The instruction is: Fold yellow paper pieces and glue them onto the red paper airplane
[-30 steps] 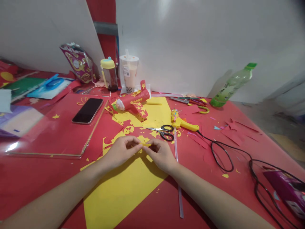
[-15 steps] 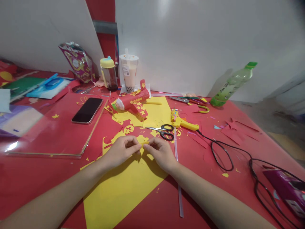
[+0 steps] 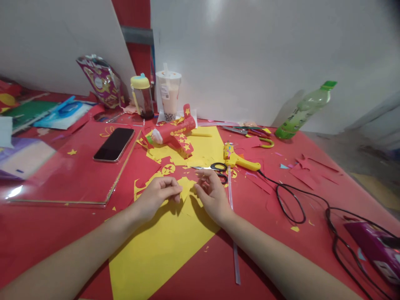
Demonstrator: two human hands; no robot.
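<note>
My left hand (image 3: 161, 195) pinches a small piece of yellow paper (image 3: 186, 187) between thumb and fingers, above the large yellow sheet (image 3: 150, 258). To the right of that piece is my right hand (image 3: 215, 198), its fingers apart and curved, with nothing visible in them. Just beyond the right hand lie scissors with black handles (image 3: 219, 167), partly covered by its fingers. Yellow cut-outs and scraps (image 3: 168, 168) are scattered past the hands. Farther back rests a red paper model with yellow stars (image 3: 175, 131).
A yellow glue gun (image 3: 242, 161) trails a black cable (image 3: 293, 189) rightward. Left are a phone (image 3: 114, 144) and a clear-covered red board (image 3: 75, 183). A drink cup (image 3: 169, 96), a yellow-lidded bottle (image 3: 143, 98) and a leaning green bottle (image 3: 304, 112) stand behind.
My right hand has let go of the small yellow paper and moved slightly right, its fingers opening. The piece stays in my left hand and now shows more of its face.
</note>
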